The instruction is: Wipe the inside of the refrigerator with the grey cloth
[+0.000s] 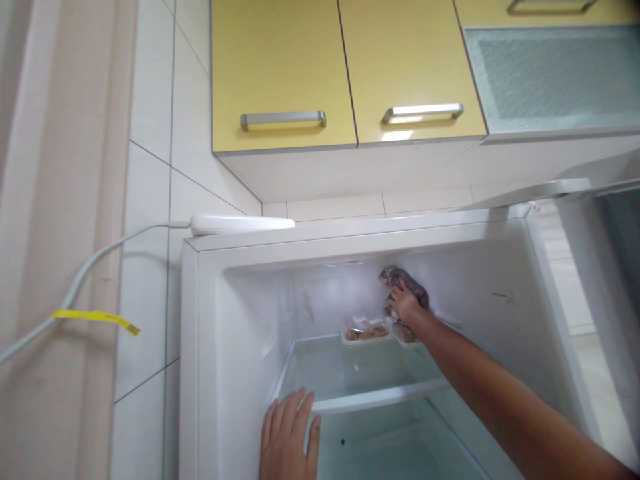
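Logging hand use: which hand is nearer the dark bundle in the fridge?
Right. The right hand touches the dark bundle; the left hand is farther off, near the shelf edge.

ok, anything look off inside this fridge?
Small dark speck on the lower glassy panel, standing out against pale green; can't tell what it is. Also a faint brownish mark on the otherwise whitish rear wall. No obvious spill.

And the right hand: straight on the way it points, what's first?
The dark bundle, which the right hand already seems to touch. Beyond that, probably the back wall; depth is unclear.
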`<state>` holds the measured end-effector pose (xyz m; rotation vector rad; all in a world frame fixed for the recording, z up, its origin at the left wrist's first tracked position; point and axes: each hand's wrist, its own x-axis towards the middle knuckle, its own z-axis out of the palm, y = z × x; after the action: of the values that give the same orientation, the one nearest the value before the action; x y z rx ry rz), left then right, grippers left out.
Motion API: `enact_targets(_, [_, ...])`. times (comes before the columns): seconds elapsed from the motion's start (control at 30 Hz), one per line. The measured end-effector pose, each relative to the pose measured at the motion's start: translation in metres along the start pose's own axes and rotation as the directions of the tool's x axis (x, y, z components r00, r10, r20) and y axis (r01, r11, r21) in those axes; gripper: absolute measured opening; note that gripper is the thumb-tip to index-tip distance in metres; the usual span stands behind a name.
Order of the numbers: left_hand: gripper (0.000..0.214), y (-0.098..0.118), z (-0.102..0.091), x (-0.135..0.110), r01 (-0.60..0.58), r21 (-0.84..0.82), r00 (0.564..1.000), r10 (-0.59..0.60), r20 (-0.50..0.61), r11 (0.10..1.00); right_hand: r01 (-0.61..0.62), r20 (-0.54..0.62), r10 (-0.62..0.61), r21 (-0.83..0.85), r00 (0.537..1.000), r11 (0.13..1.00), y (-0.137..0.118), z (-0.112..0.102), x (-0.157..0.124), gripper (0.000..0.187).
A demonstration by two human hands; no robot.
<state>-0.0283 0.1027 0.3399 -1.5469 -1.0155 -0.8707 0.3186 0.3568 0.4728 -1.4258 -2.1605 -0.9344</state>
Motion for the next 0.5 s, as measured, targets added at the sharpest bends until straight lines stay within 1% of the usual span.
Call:
enact_targets(0.07, [0.029,0.002,-0.002,0.0,0.031,-0.021,0.999,-0.031,0.01,0.999,-0.024,-0.003,0.024,-0.019,1.0,1.0,0.001,-0.014,-0.01,0.008])
enact_targets(0.1, [0.029,0.003,-0.003,0.001,0.046,-0.033,0.999,-0.045,0.015,0.998,-0.039,-0.015,0.039,-0.022,0.999,0.999,0.0,-0.022,-0.016,0.01])
enact_targets(0.2, [0.029,0.006,-0.006,0.001,0.081,-0.068,0.997,-0.08,0.023,0.994,-0.098,-0.076,0.097,-0.006,0.992,0.995,-0.008,-0.046,-0.039,0.032])
enact_targets(0.27, [0.028,0.006,-0.007,0.001,0.101,-0.088,0.995,-0.099,0.031,0.991,-0.159,-0.112,0.162,0.038,0.98,0.987,-0.018,-0.061,-0.055,0.04])
enact_targets(0.33, [0.028,0.006,-0.007,0.001,0.124,-0.104,0.992,-0.12,0.045,0.987,-0.233,-0.125,0.246,0.116,0.961,0.966,-0.03,-0.076,-0.068,0.039])
enact_targets(0.4, [0.028,0.006,-0.007,0.001,0.141,-0.118,0.989,-0.135,0.059,0.983,-0.302,-0.114,0.333,0.228,0.936,0.926,-0.038,-0.091,-0.08,0.035])
enact_targets(0.5, [0.028,0.006,-0.005,0.0,0.154,-0.145,0.987,-0.146,0.065,0.977,-0.376,-0.076,0.449,0.433,0.89,0.819,-0.042,-0.116,-0.097,0.029])
